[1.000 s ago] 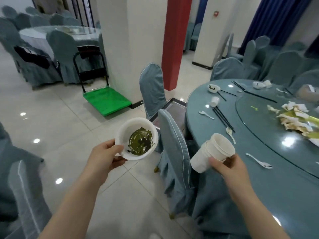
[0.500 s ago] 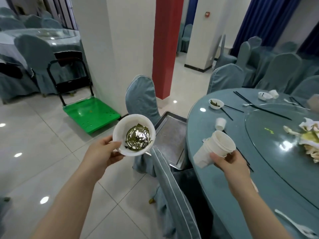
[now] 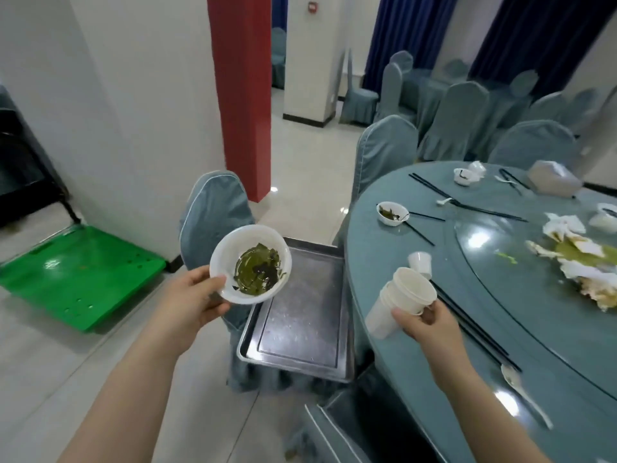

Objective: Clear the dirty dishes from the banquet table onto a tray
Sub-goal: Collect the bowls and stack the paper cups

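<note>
Head view: holding a shallow white bowl point(image 3: 251, 264) in the left hand point(image 3: 192, 300), thumb over the rim, green leafy dregs glistening inside. Hovering right over the far-left corner of the metal tray point(image 3: 302, 324), sitting bare on a covered chair seat, long axis running away from the body. Gripping 2 or more nested white paper cups point(image 3: 402, 300) in the right hand point(image 3: 424, 324), tipped mouth-up, just beside the banquet table point(image 3: 400, 262) edge. Left hand looking nearer the tray.
</note>
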